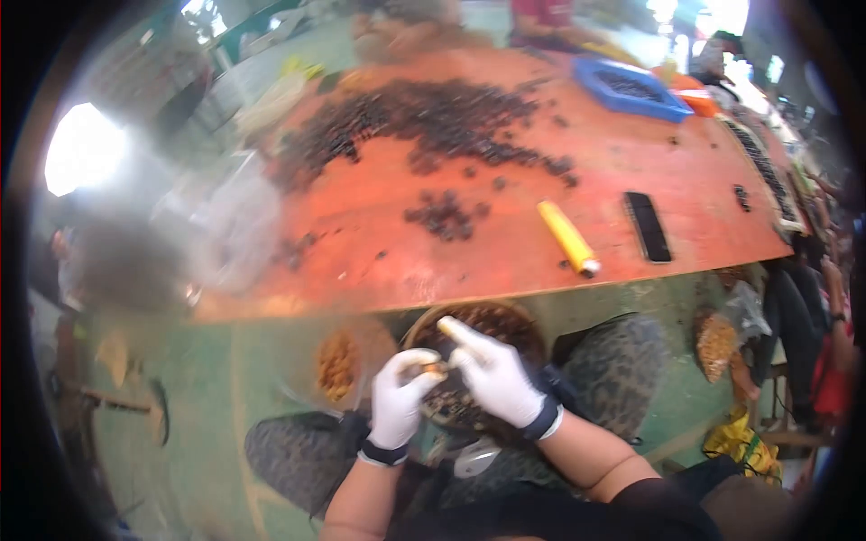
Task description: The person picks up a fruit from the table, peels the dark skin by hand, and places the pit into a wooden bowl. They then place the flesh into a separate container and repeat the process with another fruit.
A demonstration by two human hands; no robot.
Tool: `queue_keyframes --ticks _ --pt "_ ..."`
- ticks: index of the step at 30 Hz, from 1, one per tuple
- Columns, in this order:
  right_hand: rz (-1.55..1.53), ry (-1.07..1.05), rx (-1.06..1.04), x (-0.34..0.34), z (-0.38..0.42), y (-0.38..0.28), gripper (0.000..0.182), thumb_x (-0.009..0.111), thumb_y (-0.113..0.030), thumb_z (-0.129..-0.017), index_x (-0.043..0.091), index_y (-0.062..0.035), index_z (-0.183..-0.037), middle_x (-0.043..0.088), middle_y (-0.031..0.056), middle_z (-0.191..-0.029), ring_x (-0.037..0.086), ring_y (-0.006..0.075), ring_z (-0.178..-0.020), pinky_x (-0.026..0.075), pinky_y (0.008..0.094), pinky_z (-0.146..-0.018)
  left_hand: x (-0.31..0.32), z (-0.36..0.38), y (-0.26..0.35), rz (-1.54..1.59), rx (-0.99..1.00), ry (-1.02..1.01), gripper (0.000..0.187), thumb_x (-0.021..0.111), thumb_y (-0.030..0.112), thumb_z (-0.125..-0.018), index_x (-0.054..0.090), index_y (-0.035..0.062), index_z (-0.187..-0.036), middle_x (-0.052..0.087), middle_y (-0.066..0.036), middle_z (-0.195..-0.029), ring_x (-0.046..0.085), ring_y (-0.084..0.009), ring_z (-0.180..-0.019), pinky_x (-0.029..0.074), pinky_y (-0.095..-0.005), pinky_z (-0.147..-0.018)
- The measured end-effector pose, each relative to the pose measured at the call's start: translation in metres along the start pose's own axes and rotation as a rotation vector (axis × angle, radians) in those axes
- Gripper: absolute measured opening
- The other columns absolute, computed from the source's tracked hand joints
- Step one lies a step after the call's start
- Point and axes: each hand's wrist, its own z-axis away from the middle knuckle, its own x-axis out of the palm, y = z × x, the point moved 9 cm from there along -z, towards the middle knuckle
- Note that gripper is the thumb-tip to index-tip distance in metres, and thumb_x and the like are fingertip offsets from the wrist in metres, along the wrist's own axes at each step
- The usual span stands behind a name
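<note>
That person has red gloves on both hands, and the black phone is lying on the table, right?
Not quite: the gloves are white, not red, as the head view shows. The left hand and right hand both wear one, and the black phone does lie on the table.

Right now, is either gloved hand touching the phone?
No: the left hand and right hand are close together, while the phone lies apart from them on the red table.
</note>
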Motion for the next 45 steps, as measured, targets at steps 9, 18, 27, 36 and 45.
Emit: queue_keyframes --ticks 9,18,27,36,45 --pt "0.075 -0.211 0.174 0.021 0.010 0.000 0.032 0.070 -0.016 -0.082 0.056 -0.0031 -0.107 0.062 0.0157 -0.090 0.063 0.0286 -0.080 0.050 0.0341 -0.073 0.000 -0.003 -0.005 0.254 -0.055 -0.036 0.019 0.069 -0.003 -0.081 0.060 0.0006 -0.097 0.064 -0.007 -0.094 0.062 -0.0135 -0.085 0.050 -0.0257 -0.079" --pt "0.047 -0.170 0.089 0.016 0.010 0.005 0.014 0.062 -0.008 -0.083 0.059 -0.0016 -0.095 0.061 0.0143 -0.079 0.060 0.0216 -0.070 0.048 0.0317 -0.068 -0.003 -0.001 -0.008 0.195 -0.133 -0.138 0.020 0.069 -0.007 -0.076 0.063 -0.0010 -0.093 0.064 -0.008 -0.094 0.061 -0.0153 -0.087 0.049 -0.0273 -0.078" --pt "-0.002 0.033 0.290 -0.003 0.001 0.042 0.009 0.062 -0.004 -0.085 0.060 -0.0007 -0.094 0.062 0.0052 -0.078 0.055 0.0071 -0.071 0.047 0.0245 -0.066 0.004 -0.003 -0.016 0.339 -0.242 -0.175 0.024 0.066 0.010 -0.088 0.062 -0.0009 -0.109 0.065 -0.009 -0.103 0.064 -0.0163 -0.087 0.050 -0.0267 -0.076" --pt "0.233 -0.348 0.077 0.031 0.013 -0.008 0.045 0.052 -0.005 -0.091 0.045 -0.0016 -0.136 0.059 0.0241 -0.117 0.061 0.0348 -0.103 0.049 0.0348 -0.088 -0.016 -0.010 -0.019 0.322 -0.058 -0.006 0.036 0.070 0.000 -0.081 0.061 -0.0002 -0.116 0.065 -0.008 -0.108 0.062 -0.0163 -0.098 0.049 -0.0294 -0.089" --pt "0.023 -0.184 0.193 0.037 0.024 0.006 0.046 0.052 0.001 -0.089 0.047 -0.0015 -0.134 0.062 0.0207 -0.113 0.063 0.0267 -0.100 0.049 0.0333 -0.087 -0.006 -0.008 -0.012 0.206 -0.074 0.037 0.024 0.065 -0.004 -0.081 0.060 0.0015 -0.104 0.064 -0.006 -0.099 0.061 -0.0142 -0.091 0.050 -0.0277 -0.083"
